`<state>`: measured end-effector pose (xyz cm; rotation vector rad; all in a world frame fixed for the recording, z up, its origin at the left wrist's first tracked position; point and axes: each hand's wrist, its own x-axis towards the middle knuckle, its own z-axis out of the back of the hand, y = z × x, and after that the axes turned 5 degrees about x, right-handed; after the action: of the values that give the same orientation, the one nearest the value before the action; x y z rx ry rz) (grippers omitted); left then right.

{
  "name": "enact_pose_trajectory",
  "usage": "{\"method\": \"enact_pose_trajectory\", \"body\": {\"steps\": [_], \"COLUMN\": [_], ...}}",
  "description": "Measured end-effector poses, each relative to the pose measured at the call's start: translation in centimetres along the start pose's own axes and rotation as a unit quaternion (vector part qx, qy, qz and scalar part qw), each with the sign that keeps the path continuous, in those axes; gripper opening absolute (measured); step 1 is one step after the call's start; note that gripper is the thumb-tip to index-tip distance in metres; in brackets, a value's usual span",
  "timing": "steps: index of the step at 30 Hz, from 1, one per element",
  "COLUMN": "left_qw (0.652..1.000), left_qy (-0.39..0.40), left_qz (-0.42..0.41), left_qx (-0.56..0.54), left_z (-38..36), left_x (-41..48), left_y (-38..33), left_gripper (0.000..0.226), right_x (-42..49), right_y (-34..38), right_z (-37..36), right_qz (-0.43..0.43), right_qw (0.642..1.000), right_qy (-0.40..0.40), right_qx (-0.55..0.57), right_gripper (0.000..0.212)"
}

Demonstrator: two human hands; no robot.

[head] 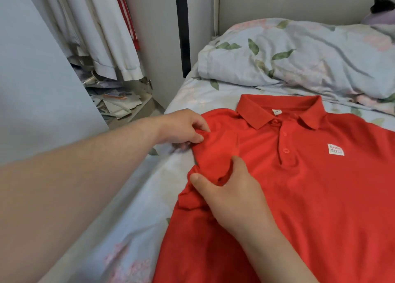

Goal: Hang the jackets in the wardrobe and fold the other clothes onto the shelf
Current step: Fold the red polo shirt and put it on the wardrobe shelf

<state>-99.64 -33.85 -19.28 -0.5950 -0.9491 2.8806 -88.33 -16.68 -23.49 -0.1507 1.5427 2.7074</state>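
**Inspector:** Location of the garment?

**Assessor:** The red polo shirt (299, 197) lies face up on the bed (132, 208), collar (256, 116) toward twelve o'clock. It is not yet folded and is well apart from the wardrobe (158, 47) at ten o'clock.

**Inspector:** Hands?

**Assessor:** The left hand (183, 126), at nine o'clock of the collar, pinches a ridge of shoulder fabric between thumb and curled fingers. The right hand (230, 188), toward six o'clock from it, holds the bunched sleeve (192, 197) between thumb and forefinger.

**Inspector:** Risks?

**Assessor:** These are judged, not observed. The sleeve is rucked, so folding it inward as it lies would likely press creases into the front panel. Both grips sit on one side, so an uneven pull could drag the whole shirt askew across the soft, rumpled sheet and skew the fold line. The duvet (299, 58) at one o'clock leaves little room beyond the collar. A push that way may wedge the collar under it.
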Motion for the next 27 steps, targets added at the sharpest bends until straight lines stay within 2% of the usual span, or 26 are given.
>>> {"method": "enact_pose_trajectory", "body": {"steps": [1, 2, 4, 6, 8, 11, 13, 15, 18, 20, 21, 22, 24, 25, 26, 27], "left_qw": [1.000, 0.999, 0.996, 0.992, 0.988, 0.993, 0.994, 0.994, 0.990, 0.981, 0.972, 0.965, 0.959, 0.960, 0.961, 0.961], "left_qy": [0.002, -0.003, -0.034, -0.082, -0.101, -0.082, -0.074, -0.072, -0.110, -0.184, -0.226, -0.257, -0.274, -0.264, -0.250, -0.240], "left_qz": [0.013, 0.026, 0.047, 0.059, 0.057, 0.043, 0.038, 0.034, 0.032, 0.036, 0.041, 0.048, 0.062, 0.063, 0.060, 0.053], "left_qx": [-0.014, -0.031, -0.065, -0.078, -0.099, -0.075, -0.067, -0.081, -0.080, -0.059, -0.041, -0.021, 0.034, 0.069, 0.102, 0.129], "left_z": [0.4, 0.7, 1.1, 1.8, 2.6, 2.9, 2.8, 2.9, 3.1, 3.4, 3.6, 3.8, 3.5, 2.9, 2.0, 0.9], "left_x": [0.2, 0.4, 0.8, 1.1, 1.3, 1.3, 1.4, 1.6, 2.1, 2.9, 3.4, 3.9, 4.7, 4.9, 5.1, 5.4], "left_y": [-0.1, -0.1, -0.3, -0.4, -0.6, -1.2, -1.5, -1.5, -1.3, -1.1, -1.1, -1.1, -1.1, -1.0, -0.6, 0.0], "left_gripper": [0.020, 0.018, 0.016, 0.013, 0.013, 0.008, 0.006, 0.012, 0.014, 0.009, 0.009, 0.011, 0.017, 0.019, 0.019, 0.018], "right_x": [-0.2, -0.1, 0.2, 0.8, 1.1, 1.3, 1.4, 1.9, 2.4, 2.4, 2.4, 2.4, 2.3, 2.2, 1.9, 1.5], "right_y": [0.0, 0.0, 0.0, -0.2, -0.3, -0.4, -0.3, -0.3, -0.2, 0.4, 0.8, 1.1, 1.6, 1.7, 1.8, 1.9], "right_z": [-0.4, -0.7, -0.8, -0.8, -0.7, -0.9, -1.1, -1.2, -1.0, -0.6, -0.4, -0.2, 0.0, 0.1, 0.1, 0.1], "right_qz": [0.008, 0.016, 0.047, 0.075, 0.112, 0.182, 0.226, 0.235, 0.205, 0.152, 0.098, 0.029, -0.117, -0.172, -0.213, -0.241], "right_qw": [1.000, 1.000, 0.987, 0.959, 0.963, 0.977, 0.969, 0.966, 0.976, 0.969, 0.946, 0.896, 0.725, 0.646, 0.591, 0.564], "right_qy": [-0.001, -0.006, -0.015, -0.030, -0.019, 0.059, 0.095, 0.085, 0.073, 0.118, 0.154, 0.191, 0.243, 0.243, 0.228, 0.202], "right_qx": [-0.018, 0.003, 0.156, 0.273, 0.246, 0.095, -0.013, -0.067, 0.002, 0.154, 0.267, 0.400, 0.634, 0.703, 0.744, 0.764], "right_gripper": [0.091, 0.078, 0.040, 0.029, 0.033, 0.078, 0.080, 0.068, 0.054, 0.055, 0.056, 0.056, 0.057, 0.054, 0.051, 0.046]}}
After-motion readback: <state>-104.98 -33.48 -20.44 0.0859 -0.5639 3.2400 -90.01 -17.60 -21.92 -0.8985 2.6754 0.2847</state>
